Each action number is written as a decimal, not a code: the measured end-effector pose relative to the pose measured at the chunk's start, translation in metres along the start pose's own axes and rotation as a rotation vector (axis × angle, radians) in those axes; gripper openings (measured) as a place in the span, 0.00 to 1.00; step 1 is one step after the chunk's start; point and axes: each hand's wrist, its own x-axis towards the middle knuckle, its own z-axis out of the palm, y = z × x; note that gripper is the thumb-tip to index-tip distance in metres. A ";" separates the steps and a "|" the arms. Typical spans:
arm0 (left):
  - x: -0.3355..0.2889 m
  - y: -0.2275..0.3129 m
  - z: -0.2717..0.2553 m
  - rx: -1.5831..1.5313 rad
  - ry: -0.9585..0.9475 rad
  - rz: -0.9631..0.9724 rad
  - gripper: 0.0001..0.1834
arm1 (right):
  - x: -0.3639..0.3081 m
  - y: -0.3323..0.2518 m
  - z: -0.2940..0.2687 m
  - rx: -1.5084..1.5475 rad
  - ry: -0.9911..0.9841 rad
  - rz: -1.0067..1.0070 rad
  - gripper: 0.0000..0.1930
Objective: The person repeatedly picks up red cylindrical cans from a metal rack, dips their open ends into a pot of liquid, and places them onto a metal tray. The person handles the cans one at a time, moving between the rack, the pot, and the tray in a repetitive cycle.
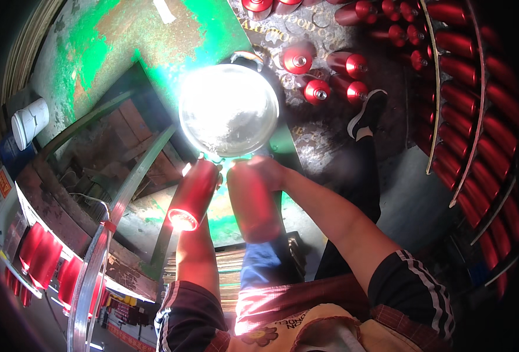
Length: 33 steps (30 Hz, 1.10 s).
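My left hand (pixel 219 177) is closed round a glossy red metal cylinder (pixel 192 196), which is tilted with its brightly lit round base toward me. Most of that hand is hidden behind the cylinder. Closed over the far end of a second red cylinder (pixel 252 205) is my right hand (pixel 271 172); this cylinder is smeared by motion. Both far ends come close to the near rim of a round metal pot (pixel 192 138). Glare washes out the pot's inside, so I cannot tell what it holds. A curved handle (pixel 248 57) shows on its far side.
Several red cylinders with narrow necks (pixel 317 91) stand on the dark floor at upper right. Many more lie stacked (pixel 459 94) between strips along the right. At left are a white bucket (pixel 31 123), a clear tube (pixel 86 287) and more red cylinders (pixel 39 255). A black shoe (pixel 370 111) rests near the standing ones.
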 end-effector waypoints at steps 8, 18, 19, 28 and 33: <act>0.020 0.004 0.003 -0.007 0.081 0.188 0.26 | -0.080 -0.052 -0.039 0.373 0.089 -0.169 0.24; 0.236 0.078 0.149 1.630 0.786 1.080 0.22 | -0.312 -0.249 -0.132 -1.052 1.289 -0.975 0.26; 0.268 0.078 0.155 1.980 0.808 1.214 0.23 | -0.309 -0.253 -0.146 -1.269 1.356 -0.995 0.24; 0.409 0.078 0.055 2.480 0.786 1.004 0.27 | -0.220 -0.259 -0.275 -1.629 1.396 -0.930 0.26; 0.412 0.074 0.023 2.532 0.753 0.957 0.27 | -0.199 -0.252 -0.288 -1.581 1.369 -0.909 0.26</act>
